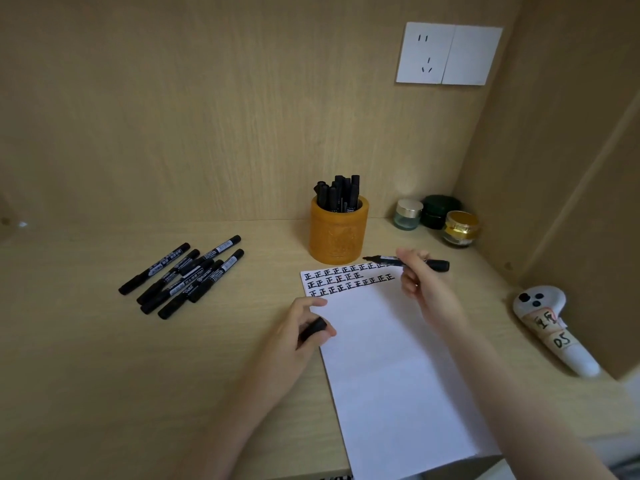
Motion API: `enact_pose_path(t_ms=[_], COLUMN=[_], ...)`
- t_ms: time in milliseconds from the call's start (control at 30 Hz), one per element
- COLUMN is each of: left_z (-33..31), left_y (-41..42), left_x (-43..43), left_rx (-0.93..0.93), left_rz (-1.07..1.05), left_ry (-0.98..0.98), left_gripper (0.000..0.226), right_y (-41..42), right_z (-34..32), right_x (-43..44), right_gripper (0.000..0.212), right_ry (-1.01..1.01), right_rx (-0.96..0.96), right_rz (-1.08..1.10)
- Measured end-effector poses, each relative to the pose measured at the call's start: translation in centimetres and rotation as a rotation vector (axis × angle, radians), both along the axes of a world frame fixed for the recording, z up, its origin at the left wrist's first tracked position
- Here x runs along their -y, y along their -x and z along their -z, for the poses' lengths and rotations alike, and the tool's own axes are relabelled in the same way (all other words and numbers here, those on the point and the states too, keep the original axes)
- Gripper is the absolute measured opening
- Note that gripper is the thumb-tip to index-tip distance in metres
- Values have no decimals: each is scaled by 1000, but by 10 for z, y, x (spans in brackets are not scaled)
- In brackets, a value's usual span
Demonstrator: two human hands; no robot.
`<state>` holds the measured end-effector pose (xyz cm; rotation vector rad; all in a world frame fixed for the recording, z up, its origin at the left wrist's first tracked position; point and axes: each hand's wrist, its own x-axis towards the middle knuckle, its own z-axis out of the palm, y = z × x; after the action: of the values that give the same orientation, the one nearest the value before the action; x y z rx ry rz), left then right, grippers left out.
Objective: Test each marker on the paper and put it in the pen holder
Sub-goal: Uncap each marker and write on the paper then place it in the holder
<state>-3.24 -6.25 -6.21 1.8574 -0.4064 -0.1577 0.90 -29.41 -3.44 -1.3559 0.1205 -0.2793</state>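
Observation:
A white sheet of paper [391, 368] lies on the desk with three rows of black marks along its top edge. My right hand [419, 282] holds an uncapped black marker [388, 261] above the paper's top right corner, tip pointing left. My left hand [298, 327] rests at the paper's left edge, fingers closed on the black marker cap [313, 329]. An orange pen holder [338, 232] behind the paper holds several black markers [339, 194]. Several capped black markers [183, 277] lie in a pile on the left.
Three small jars [436, 218] stand at the back right corner. A white controller-like device with taped labels [550, 327] lies at the right, near the side wall. A white wall socket [448, 54] is on the back panel. The desk's front edge is close below.

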Motion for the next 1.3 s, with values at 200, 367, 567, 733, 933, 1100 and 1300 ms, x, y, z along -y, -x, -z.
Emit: enact_pose_path(t_ms=[200, 367, 567, 733, 933, 1100, 1300], left_z=[2, 11, 14, 14, 16, 17, 17], left_y=[-3, -3, -3, -3, -4, -3, -4], left_x=[4, 5, 5, 5, 4, 5, 5], left_rx=[-28, 7, 16, 30, 45, 52, 46], left_rz=[-59, -61, -67, -74, -65, -62, -63], left_ry=[89, -14, -46, -60, -66, -74, -67], left_gripper=[26, 23, 25, 25, 24, 25, 24], right_y=[-16, -29, -37, -36, -40, -41, -42], right_z=[4, 7, 17, 24, 27, 29, 29], right_x=[28, 34, 26, 27, 28, 29, 27], right_gripper=[27, 30, 38, 33, 26, 38, 40], right_ry=[-42, 198, 373, 412, 429, 474, 489], right_rx=[-163, -209, -185, -158, -174, -148, -126], right_rz=[29, 189, 292, 349, 348, 362, 334])
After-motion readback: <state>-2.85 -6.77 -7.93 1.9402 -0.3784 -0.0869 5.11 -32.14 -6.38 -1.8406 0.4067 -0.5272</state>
